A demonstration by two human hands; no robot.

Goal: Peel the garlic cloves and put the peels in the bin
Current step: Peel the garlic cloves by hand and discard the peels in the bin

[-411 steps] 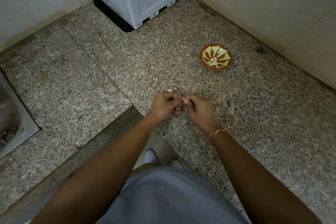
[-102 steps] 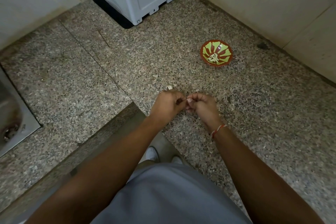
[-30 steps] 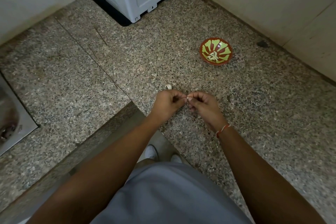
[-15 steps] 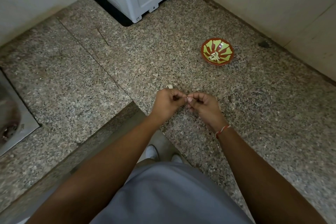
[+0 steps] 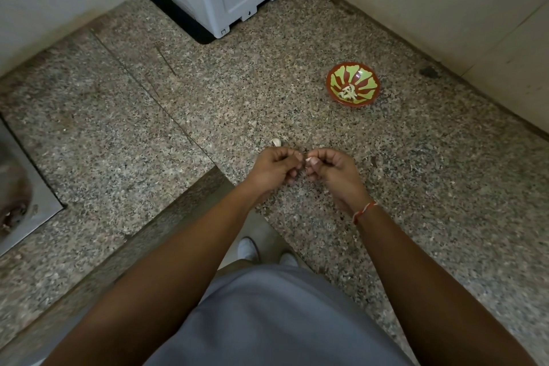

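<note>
My 2 hands have drawn slightly apart since half a second ago.
At frame centre, my right hand point(image 5: 332, 172) pinches a garlic clove point(image 5: 312, 161); my left hand point(image 5: 274, 168) is curled, pinching something tiny. Another clove point(image 5: 276, 142) lies just above; a patterned bowl point(image 5: 353, 87) sits upper right on the granite counter point(image 5: 118, 142).

I see both arms reaching forward, hands nearly touching. Left hand point(image 5: 274, 168) has fingers curled; right hand point(image 5: 332, 171) pinches a small pale piece at its fingertips point(image 5: 312, 161).

grey garment point(image 5: 276, 318), red-and-white wrist thread point(image 5: 364, 211), white shoes point(image 5: 248, 248)
</note>
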